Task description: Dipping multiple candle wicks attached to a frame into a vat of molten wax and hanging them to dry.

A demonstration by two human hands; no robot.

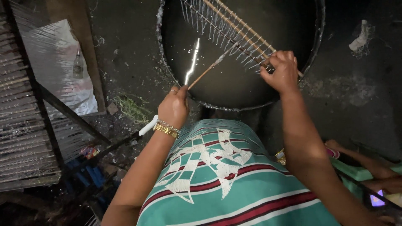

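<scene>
We judge the stick rack (234, 31) light but awkward: thin, stiff bamboo-coloured sticks strung with rows of pale hanging strands that look wet, slippery and easily torn, so we would hold it by the bare stick ends. It hangs tilted over the big dark round pan (318, 46) of liquid. Our right hand (281, 73) is closed around the near ends of its sticks. Our left hand (173, 108) pinches a single thin stick (206, 72) whose tip reaches toward the strands; its grip is shut tight.
</scene>
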